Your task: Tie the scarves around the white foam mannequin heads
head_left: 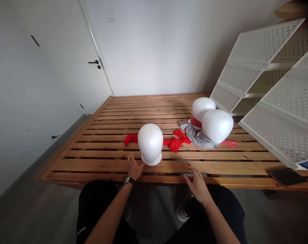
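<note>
While the left hand (135,166), fingers spread and holding nothing, touches the base of the upright foam head (150,143), the open right hand (197,185) rests empty on the near wooden slats (227,165).

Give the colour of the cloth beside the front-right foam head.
Grey cloth; head view shows it best.

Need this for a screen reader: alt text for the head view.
A person's left hand touches a white foam head's base on a slatted wooden platform; the right hand rests on slats. Red cloth and two more heads lie beyond.
</note>
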